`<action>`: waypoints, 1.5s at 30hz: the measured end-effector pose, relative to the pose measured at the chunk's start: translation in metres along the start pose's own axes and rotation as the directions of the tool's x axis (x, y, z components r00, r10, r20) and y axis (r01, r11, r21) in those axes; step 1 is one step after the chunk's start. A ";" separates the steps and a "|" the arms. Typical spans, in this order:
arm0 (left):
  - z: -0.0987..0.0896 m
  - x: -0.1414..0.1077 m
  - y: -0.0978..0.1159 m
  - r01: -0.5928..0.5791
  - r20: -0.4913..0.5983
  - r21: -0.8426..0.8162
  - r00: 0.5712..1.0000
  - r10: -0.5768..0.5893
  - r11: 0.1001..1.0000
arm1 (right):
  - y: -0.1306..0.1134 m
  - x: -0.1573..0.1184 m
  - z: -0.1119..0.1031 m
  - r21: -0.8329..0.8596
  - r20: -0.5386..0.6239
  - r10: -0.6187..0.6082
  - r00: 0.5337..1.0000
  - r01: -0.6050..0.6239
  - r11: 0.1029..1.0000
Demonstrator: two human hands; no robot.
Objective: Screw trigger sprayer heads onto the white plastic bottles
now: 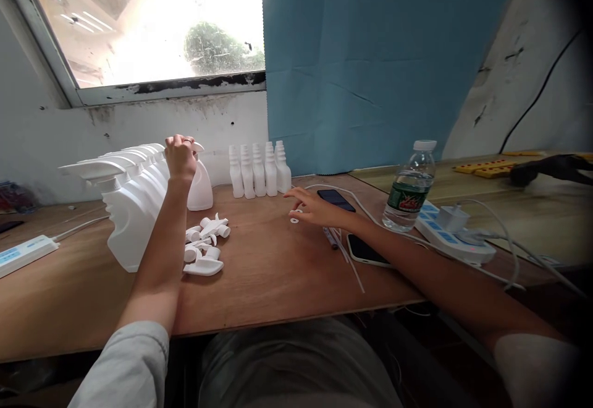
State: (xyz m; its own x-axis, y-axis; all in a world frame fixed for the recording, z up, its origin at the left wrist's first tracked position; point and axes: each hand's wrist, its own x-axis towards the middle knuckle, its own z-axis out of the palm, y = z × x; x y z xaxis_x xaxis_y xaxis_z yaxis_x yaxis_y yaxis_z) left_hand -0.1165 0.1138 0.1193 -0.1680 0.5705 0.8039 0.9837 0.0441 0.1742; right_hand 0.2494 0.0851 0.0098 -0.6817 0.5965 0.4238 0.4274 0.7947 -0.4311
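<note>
My left hand [181, 157] is closed at the top of a white spray bottle [200, 188], at the far end of a row of white spray bottles [132, 222]. Its fingers wrap round the spray head, which shows partly to the right. Over the middle of the table, my right hand [309, 206] has its fingers apart, just above small white rings [295, 216]. Whether the fingertips touch a ring cannot be made out. White spray heads [206, 264] lie in a loose pile between the hands.
Smaller white bottles [257, 173] stand by the wall. Right of my right hand are phones [336, 199], a pen [330, 238], thin white tubes [352, 263], a water bottle [407, 191] and a power strip [445, 235]. Another power strip [28, 252] lies left.
</note>
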 end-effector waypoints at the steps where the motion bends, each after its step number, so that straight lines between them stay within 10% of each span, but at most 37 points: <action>1: 0.002 -0.001 -0.001 0.013 -0.005 -0.006 1.000 -0.013 1.000 | 0.001 0.000 0.002 -0.021 0.016 -0.011 1.000 0.011 1.000; 10: 0.013 -0.013 -0.005 0.082 -0.103 0.003 0.991 -0.081 0.997 | 0.006 -0.008 0.016 -0.134 0.173 -0.030 0.984 0.053 0.990; 21: 0.029 -0.012 -0.022 0.057 0.109 -0.082 0.993 -0.048 0.995 | 0.005 -0.011 0.024 -0.245 0.268 -0.029 0.963 0.098 0.964; 29: 0.026 -0.012 -0.021 0.114 0.182 -0.069 0.978 -0.100 0.991 | 0.006 -0.011 0.025 -0.216 0.267 -0.052 0.962 0.113 0.970; 36: 0.007 -0.005 0.002 0.074 -0.020 0.024 0.997 -0.073 0.997 | 0.007 -0.011 0.025 -0.213 0.260 -0.057 0.964 0.115 0.970; 38: -0.006 -0.002 0.013 -0.002 0.093 0.001 0.996 0.002 1.000 | 0.009 -0.011 0.025 -0.213 0.254 -0.060 0.965 0.117 0.970; 41: -0.018 -0.002 0.026 -0.126 0.523 -0.146 0.832 0.185 0.981 | 0.012 -0.008 0.026 -0.216 0.232 -0.079 0.969 0.130 0.968; 45: -0.006 -0.012 0.033 -0.099 0.945 -0.067 0.312 0.095 0.993 | 0.018 -0.006 0.026 -0.316 0.159 -0.047 0.986 0.096 0.944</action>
State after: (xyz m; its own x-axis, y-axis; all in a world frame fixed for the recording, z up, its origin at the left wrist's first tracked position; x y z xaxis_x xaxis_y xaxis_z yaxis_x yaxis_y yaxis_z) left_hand -0.0819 0.1034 0.1186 0.1018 0.9573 -0.2705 0.9890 -0.0680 0.1316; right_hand 0.2456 0.0930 -0.0214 -0.7865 0.5331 0.3118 0.5259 0.8428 -0.1147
